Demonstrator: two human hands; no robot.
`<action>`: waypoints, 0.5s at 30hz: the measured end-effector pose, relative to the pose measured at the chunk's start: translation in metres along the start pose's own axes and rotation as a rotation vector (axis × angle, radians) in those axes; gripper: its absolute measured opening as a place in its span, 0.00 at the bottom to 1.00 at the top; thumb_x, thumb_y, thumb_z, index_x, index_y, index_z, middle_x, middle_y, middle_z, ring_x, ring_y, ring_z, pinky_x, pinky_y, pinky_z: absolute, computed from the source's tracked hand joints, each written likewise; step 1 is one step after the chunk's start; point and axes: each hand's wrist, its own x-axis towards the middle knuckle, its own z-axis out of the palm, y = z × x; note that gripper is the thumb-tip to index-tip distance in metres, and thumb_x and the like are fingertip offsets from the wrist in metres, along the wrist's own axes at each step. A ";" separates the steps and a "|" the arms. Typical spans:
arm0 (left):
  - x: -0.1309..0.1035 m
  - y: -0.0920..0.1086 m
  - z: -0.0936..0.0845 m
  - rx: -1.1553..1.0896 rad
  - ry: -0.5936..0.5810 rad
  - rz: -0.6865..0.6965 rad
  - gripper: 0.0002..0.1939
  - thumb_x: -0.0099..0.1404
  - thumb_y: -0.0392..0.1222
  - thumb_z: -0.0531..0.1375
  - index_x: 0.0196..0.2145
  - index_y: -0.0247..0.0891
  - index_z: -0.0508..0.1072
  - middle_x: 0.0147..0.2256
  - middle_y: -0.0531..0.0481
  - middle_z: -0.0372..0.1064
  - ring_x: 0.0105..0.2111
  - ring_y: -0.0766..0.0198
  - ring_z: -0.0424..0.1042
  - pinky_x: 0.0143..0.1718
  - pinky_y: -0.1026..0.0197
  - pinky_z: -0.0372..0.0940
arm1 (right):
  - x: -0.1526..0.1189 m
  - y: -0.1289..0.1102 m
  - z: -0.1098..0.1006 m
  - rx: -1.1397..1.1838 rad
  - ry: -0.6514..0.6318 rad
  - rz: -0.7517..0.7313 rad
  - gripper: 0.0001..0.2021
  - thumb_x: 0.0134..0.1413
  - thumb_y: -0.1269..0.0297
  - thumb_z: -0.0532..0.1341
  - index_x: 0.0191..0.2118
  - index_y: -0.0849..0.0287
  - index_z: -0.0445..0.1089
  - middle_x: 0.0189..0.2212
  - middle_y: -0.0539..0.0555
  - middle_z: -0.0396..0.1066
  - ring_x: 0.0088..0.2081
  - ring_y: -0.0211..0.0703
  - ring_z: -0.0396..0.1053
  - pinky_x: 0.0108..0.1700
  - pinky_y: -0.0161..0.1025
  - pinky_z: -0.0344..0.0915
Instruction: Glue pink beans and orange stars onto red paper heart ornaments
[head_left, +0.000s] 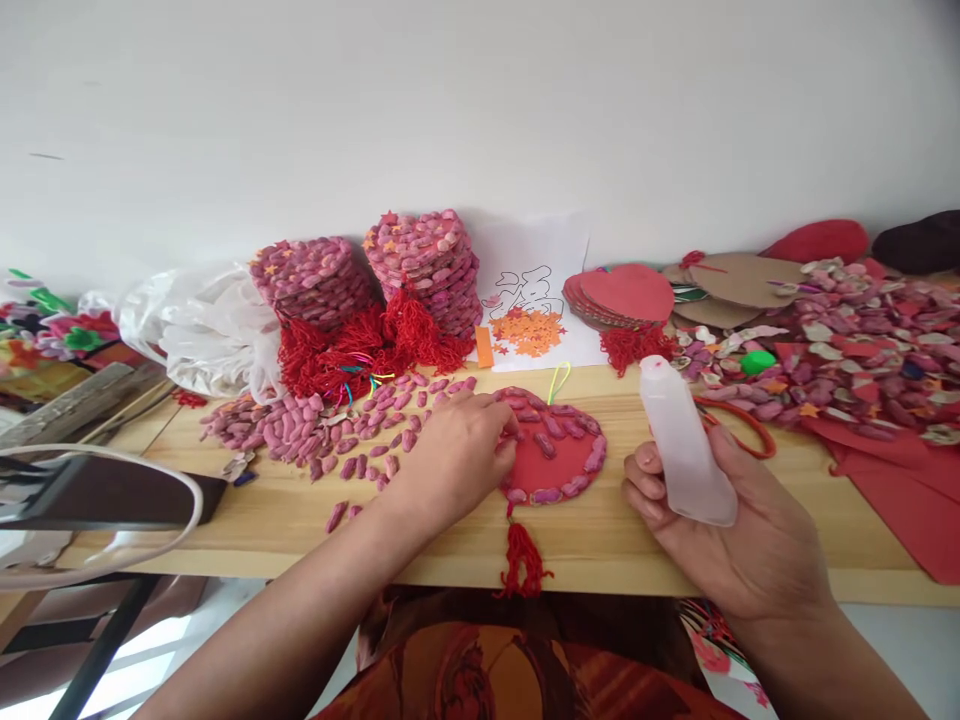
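A red heart-shaped card (534, 468) lies flat on the wooden table, its rim lined with pink-dyed peanut shells (594, 455) and a few more inside near the top. It has a yellow-green loop (556, 380) at the top and a red tassel (523, 560) below. My left hand (457, 460) bends over the card's left edge with fingers pinched together; whatever is under the fingertips is hidden. To the right of the card, my right hand (765, 540) grips a translucent white glue bottle (684, 445), tilted with its narrow end up.
Loose pink peanut shells (292, 432) spread left of the card. Behind stand stacked decorated pieces (424, 260) with red tassels, orange stars (529, 332) on white paper, and red heart cards (637, 292). Orange-handled scissors (750, 425) lie at right. A white cable (196, 500) loops at left.
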 end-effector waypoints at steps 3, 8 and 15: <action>0.002 0.002 0.000 0.021 -0.022 -0.003 0.08 0.61 0.32 0.58 0.35 0.37 0.77 0.34 0.45 0.75 0.38 0.54 0.72 0.44 0.53 0.63 | 0.000 0.001 -0.002 -0.002 0.024 0.003 0.11 0.55 0.52 0.63 0.37 0.53 0.74 0.27 0.54 0.70 0.27 0.40 0.63 0.28 0.36 0.64; 0.005 0.004 0.000 0.075 -0.052 0.006 0.07 0.62 0.32 0.57 0.34 0.37 0.76 0.34 0.44 0.74 0.37 0.53 0.71 0.42 0.52 0.64 | -0.001 0.003 -0.005 -0.026 0.036 -0.009 0.12 0.52 0.52 0.65 0.37 0.55 0.75 0.26 0.54 0.69 0.27 0.41 0.63 0.28 0.37 0.64; 0.006 0.007 -0.001 0.135 -0.057 0.019 0.07 0.63 0.33 0.56 0.34 0.36 0.75 0.33 0.44 0.73 0.37 0.52 0.70 0.44 0.51 0.64 | -0.002 0.003 -0.006 -0.066 0.004 -0.036 0.12 0.54 0.52 0.63 0.36 0.55 0.75 0.27 0.55 0.69 0.28 0.43 0.64 0.27 0.38 0.63</action>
